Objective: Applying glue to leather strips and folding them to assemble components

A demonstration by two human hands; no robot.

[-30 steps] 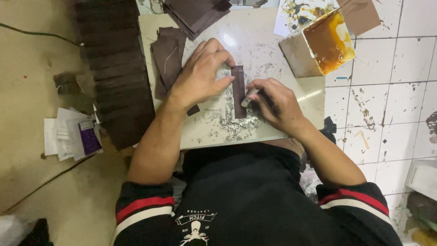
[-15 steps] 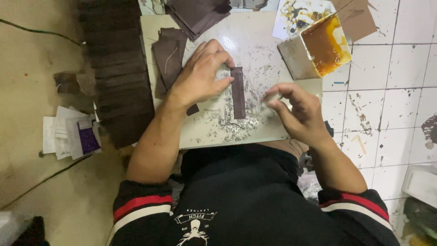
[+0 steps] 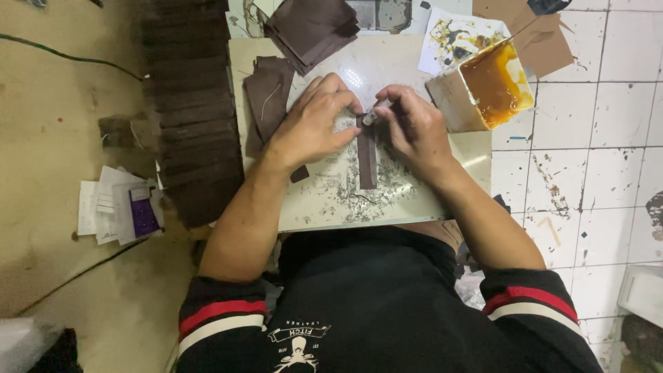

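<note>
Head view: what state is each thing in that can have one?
Dark strip: flat on the board, top end pinned.
Left hand: pressed on the strip's top.
Right hand: holds a small tool at the strip's top.
Glue tub: open, tilted, amber glue inside.
Row of dark pieces: overlapped beside the board.

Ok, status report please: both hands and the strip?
Left hand pins narrow dark brown leather strip. Right hand holds small tool at its top end. Nothing blocking.
</note>
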